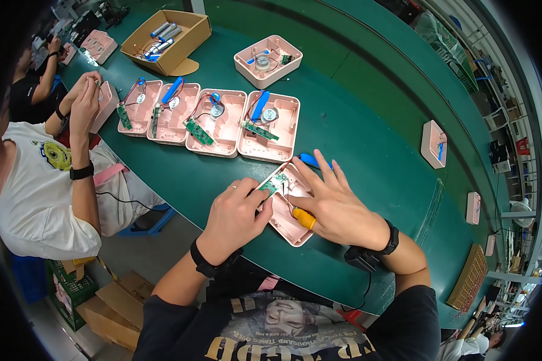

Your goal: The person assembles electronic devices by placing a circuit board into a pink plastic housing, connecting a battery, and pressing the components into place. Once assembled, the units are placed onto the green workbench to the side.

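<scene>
A pink plastic housing [292, 231] lies tilted on the table right in front of me. My left hand [238, 210] is closed at its left rim, pinching a green circuit board [275, 183] over the opening. From the right, my right hand [343, 207] reaches across the housing with its fingers spread. What looks like a yellow finger cover [304, 218] sits at its thumb and points into the housing. Thin wires run near the board. A blue battery [310, 160] lies just beyond the housing, partly behind my right fingers.
Several pink housings with boards and batteries stand in a row, one [292, 120] nearest. A cardboard box [190, 45] of batteries and another housing [270, 75] stand behind. At left, a co-worker's hands [87, 96] work by a housing. A brown tray [467, 278] lies far right.
</scene>
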Tool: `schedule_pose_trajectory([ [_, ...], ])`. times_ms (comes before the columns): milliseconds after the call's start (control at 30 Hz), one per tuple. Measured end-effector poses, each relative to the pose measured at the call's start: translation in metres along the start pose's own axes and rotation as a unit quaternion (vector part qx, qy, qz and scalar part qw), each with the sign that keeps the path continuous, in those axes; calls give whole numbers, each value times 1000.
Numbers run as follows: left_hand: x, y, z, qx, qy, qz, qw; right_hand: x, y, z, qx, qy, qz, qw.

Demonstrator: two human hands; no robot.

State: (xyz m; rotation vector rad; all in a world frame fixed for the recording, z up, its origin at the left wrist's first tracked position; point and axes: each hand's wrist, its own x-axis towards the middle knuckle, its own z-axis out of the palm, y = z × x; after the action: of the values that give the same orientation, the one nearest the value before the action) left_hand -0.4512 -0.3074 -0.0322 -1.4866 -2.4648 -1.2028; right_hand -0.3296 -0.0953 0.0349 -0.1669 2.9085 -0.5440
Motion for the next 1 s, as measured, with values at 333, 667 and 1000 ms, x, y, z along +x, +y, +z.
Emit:
schedule_pose_trajectory([
  [333, 1, 0, -1, 0, -2, -6, 1000, -4, 10, -15, 10, -65, 25, 998],
  [667, 0, 1, 1, -17, -8, 6, 1000, 27, 59, -5, 45, 104, 23, 993],
  [1000, -1, 3, -1, -13, -8, -6, 1000, 28, 51, -30, 275, -9, 132, 952],
])
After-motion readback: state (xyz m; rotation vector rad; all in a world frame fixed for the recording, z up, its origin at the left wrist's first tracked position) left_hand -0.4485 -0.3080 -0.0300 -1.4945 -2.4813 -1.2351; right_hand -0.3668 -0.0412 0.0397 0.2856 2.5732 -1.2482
